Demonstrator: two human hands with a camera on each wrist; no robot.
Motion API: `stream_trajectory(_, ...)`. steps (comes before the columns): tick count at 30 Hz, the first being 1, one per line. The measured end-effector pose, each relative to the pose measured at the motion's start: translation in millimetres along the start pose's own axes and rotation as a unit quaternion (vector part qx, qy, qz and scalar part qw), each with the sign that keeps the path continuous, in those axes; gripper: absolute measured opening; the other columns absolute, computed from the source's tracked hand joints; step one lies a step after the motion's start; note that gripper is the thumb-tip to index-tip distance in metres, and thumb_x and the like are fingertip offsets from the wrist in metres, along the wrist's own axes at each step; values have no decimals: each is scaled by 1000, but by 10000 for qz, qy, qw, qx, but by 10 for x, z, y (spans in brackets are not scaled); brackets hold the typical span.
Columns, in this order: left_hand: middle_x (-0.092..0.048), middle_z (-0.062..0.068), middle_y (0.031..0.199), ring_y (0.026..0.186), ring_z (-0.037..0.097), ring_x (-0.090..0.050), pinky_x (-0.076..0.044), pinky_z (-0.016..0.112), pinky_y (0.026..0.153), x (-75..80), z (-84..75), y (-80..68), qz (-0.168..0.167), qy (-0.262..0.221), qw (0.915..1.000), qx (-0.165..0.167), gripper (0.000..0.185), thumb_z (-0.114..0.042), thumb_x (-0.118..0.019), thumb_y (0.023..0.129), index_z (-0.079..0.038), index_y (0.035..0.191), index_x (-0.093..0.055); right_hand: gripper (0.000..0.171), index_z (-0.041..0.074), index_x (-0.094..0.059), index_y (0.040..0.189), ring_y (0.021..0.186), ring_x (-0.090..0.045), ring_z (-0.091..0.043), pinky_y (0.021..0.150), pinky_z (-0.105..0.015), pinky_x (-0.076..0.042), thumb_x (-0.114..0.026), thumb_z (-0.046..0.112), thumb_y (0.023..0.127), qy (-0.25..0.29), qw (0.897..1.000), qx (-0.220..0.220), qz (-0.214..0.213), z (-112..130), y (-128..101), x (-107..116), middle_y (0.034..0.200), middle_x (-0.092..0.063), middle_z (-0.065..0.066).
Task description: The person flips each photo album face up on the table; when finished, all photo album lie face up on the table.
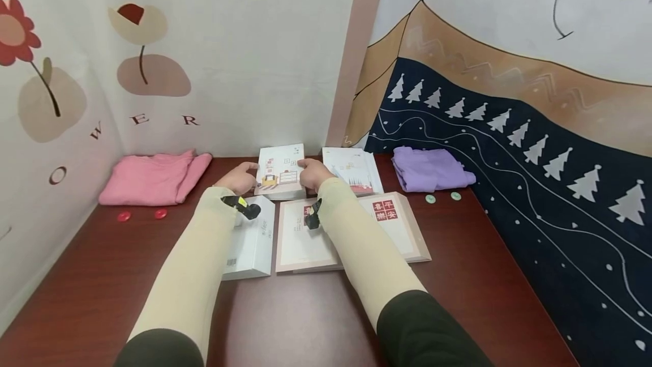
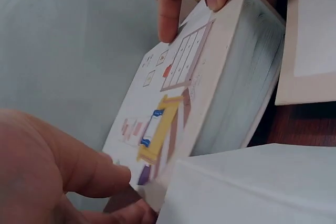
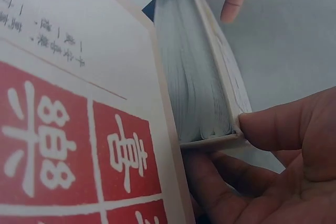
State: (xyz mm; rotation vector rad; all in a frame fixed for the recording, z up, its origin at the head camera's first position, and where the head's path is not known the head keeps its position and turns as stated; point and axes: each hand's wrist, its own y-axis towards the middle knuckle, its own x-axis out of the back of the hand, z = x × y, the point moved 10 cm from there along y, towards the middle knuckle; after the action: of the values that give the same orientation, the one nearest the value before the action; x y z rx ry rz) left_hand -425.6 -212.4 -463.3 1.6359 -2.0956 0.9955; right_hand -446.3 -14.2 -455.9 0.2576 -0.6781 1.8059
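Observation:
A thick photo album [image 1: 280, 170] with a white illustrated cover is at the back middle of the table. My left hand [image 1: 239, 179] grips its left side, thumb on the cover and fingers low at the edge in the left wrist view. On the opposite side, my right hand [image 1: 314, 173] holds it too. The right wrist view shows the right thumb [image 3: 278, 128] against the cover's edge, the other fingers under the album, and the stacked pages [image 3: 191, 66] between the covers. A larger album [image 1: 305, 251] with red character squares lies in front, partly hidden by my right forearm.
A white box-like item [image 1: 254, 248] stands front left, beside the larger album. Another illustrated album [image 1: 351, 166] lies at the back right. Folded pink cloth [image 1: 153, 177] and two red buttons [image 1: 161, 213] are left; folded purple cloth [image 1: 430, 169] and two green buttons [image 1: 455, 196] are right.

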Motion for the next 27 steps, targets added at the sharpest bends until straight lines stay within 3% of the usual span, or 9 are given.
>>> stream_trajectory(4,-28,25,167,135,40,-37,-32,51,115,22,-42,24,-109,151,9994,-281,73,-5,-49,96,-6,166,-27,69,19,-48,160,92,-59,-23,65,-32,-51,-49,-8,97,58,9999,73,-81,7,-5,-1,158,-53,-8)
stream_trajectory(9,-32,25,164,133,38,-41,-36,46,111,63,-51,20,-373,-288,9985,-276,69,-6,-48,98,-9,165,-32,66,16,-51,158,100,-62,-27,71,-36,-56,-57,-5,96,143,9994,202,-235,50,-52,11,158,-53,-7)
stream_trajectory(12,-35,26,161,129,36,-45,-42,42,104,69,-74,-10,-439,-639,9967,-253,67,-7,-48,102,-11,166,-29,58,14,-55,154,122,-63,-29,92,-42,-59,-64,2,98,305,9974,434,-478,119,-98,64,156,-55,-10)
stream_trajectory(15,-40,26,155,119,32,-52,-48,35,93,80,-140,-75,-492,-1065,9926,-326,71,-7,-48,104,-15,169,-21,52,13,-59,151,136,-58,-32,108,-45,-53,-69,11,100,470,9936,786,-657,226,-150,103,152,-58,-14)
stream_trajectory(19,-44,27,148,103,21,-59,-53,30,86,108,-289,-179,-547,-1902,9786,-564,81,-9,-51,108,-24,172,-4,55,13,-56,153,133,-61,-32,109,-45,-52,-72,19,100,733,9916,991,-396,305,-198,60,147,-61,-18)
stream_trajectory(22,-43,27,151,100,14,-64,-56,37,97,118,-409,-254,-448,-2539,9632,-755,84,-19,-52,110,-33,171,5,63,16,-51,157,127,-65,-29,104,-46,-56,-74,23,99,1220,9879,958,-18,317,-209,-19,145,-62,-17)
stream_trajectory(27,-36,26,163,128,32,-61,-40,55,120,74,-585,-332,-130,-3033,9463,-1113,76,-37,-43,114,-35,170,9,74,24,-38,164,132,-62,-32,103,-56,-56,-73,35,100,2405,9651,939,427,335,-208,-124,154,-55,-17)
